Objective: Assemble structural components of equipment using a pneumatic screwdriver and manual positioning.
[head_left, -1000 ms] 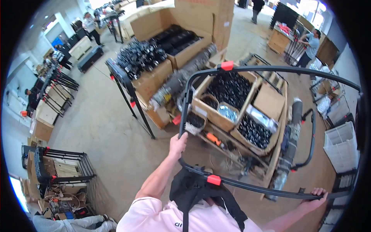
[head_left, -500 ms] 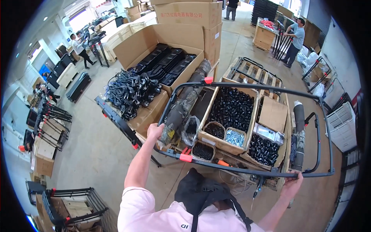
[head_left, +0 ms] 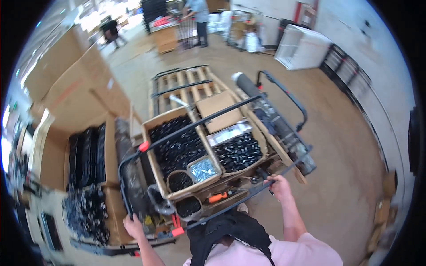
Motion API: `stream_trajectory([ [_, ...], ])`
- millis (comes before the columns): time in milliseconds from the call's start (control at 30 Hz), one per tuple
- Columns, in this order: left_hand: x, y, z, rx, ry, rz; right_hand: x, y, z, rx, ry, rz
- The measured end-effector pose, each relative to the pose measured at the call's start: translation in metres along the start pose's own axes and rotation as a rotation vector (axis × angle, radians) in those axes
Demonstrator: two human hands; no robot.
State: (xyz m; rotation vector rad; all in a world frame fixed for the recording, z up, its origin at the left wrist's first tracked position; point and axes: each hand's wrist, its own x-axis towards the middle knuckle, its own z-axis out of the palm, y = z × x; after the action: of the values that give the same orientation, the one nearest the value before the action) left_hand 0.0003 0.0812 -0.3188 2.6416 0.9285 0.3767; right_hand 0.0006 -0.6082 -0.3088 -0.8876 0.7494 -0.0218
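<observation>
I hold a large black tubular frame (head_left: 195,126) with red clips over a wooden pallet table. My left hand (head_left: 133,225) grips the frame's near-left corner, close to a red clip (head_left: 177,231). My right hand (head_left: 277,184) grips the near bar further to the right. Under the frame sit cardboard boxes of small black parts (head_left: 177,146), a second box of black parts (head_left: 239,151) and a round tub of silvery screws (head_left: 203,169). An orange-handled tool (head_left: 218,197) lies at the table's near edge.
Big open cardboard boxes with black parts (head_left: 84,155) stand to the left. A wooden pallet (head_left: 186,86) and a grey foam roll (head_left: 248,86) lie behind. A person (head_left: 197,17) stands far back by a cart. A white crate (head_left: 301,46) sits at the back right.
The view has swung to the right. The frame has turned in my hands; my left hand now sits low at its near-left corner and my right hand nearer the middle.
</observation>
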Motion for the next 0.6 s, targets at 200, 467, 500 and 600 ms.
stream_trajectory([
  [200,0.002,-0.007,0.041,0.072,0.089,0.088,0.017,0.029,-0.049,-0.056,0.030,0.078],
  [467,0.006,0.007,0.028,0.067,0.086,0.086,0.073,0.028,-0.093,-1.175,0.192,-0.123],
  [500,0.003,0.013,0.029,0.033,0.214,0.072,0.082,0.024,-0.096,-1.160,0.188,-0.115],
  [600,-0.020,0.066,0.033,-0.249,0.350,0.140,0.111,0.008,-0.087,-1.372,0.152,-0.255],
])
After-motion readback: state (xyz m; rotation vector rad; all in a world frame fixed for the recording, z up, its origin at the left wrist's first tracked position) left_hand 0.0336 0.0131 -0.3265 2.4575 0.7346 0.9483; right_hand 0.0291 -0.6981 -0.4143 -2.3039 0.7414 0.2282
